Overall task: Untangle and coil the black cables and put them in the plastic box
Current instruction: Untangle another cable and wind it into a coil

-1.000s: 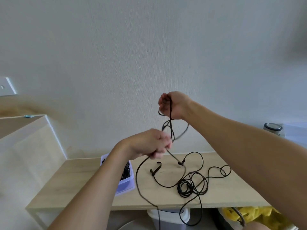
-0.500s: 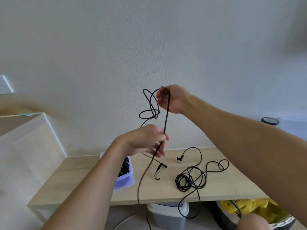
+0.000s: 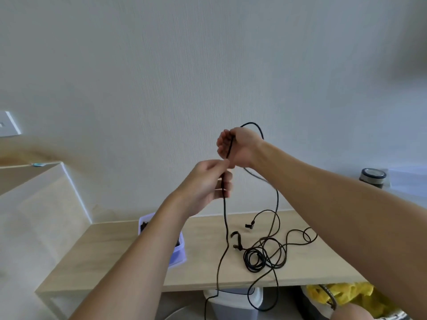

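Right hand (image 3: 240, 146) grips thin black cable (image 3: 225, 218) high; left hand (image 3: 208, 183) pinches it just below, strand hanging straight down toward light wooden tabletop (image 3: 129, 250).

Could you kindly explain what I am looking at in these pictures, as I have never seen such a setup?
There is no machine: these are a person's two bare arms, filmed by a wide-angle camera worn on the head, looking forward and down. The right hand, raised higher, grips a black cable; the left hand just below pinches the same strand. The cable hangs down over a wooden table, where more of it lies in a loose tangle. At the table's left stands a plastic box, partly hidden by the left forearm, with something dark inside. A dark-lidded jar sits far right; a white bin and a yellow bag show underneath.
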Available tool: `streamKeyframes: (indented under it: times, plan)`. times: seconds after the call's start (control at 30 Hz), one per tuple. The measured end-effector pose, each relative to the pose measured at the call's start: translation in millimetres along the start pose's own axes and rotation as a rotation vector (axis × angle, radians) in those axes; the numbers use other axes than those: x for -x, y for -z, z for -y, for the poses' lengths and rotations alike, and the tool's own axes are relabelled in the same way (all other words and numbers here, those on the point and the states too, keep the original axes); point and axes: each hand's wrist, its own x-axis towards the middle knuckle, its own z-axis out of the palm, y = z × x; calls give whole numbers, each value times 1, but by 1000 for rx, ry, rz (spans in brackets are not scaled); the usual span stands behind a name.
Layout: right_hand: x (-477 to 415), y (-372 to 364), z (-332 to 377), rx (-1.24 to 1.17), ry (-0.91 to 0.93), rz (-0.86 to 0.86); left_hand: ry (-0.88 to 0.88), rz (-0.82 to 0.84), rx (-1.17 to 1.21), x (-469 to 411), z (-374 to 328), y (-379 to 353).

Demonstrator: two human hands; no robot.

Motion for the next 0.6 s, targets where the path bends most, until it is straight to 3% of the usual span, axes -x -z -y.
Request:
streamKeyframes:
  times: [0.07, 0.17, 0.23, 0.3, 0.37, 0.43, 0.53, 0.6]
  plan:
    - [0, 1, 1, -5, -6, -1, -8, 28, -179, -2, 0, 2]
    - [0, 5, 9, -19, 6, -29, 181, 369, -483, 12, -3, 11]
    - [1, 5, 10, -19, 6, -29, 169, 337, -385, 12, -2, 10]
    - [3, 0, 5, 11, -11, -9, 80, 128, -112, 6, -2, 2]
    - [4, -5, 1, 35, -26, 3, 0, -18, -23, 0, -1, -3]
    - [5, -7, 4, 44, -30, 0, 12, 62, -233, 2, -1, 3]
    - [5, -3, 16, -5, 0, -28, 215, 385, -616, 16, 0, 16]
    - [5, -3, 18, -27, 6, -43, 225, 352, -533, 17, 1, 17]
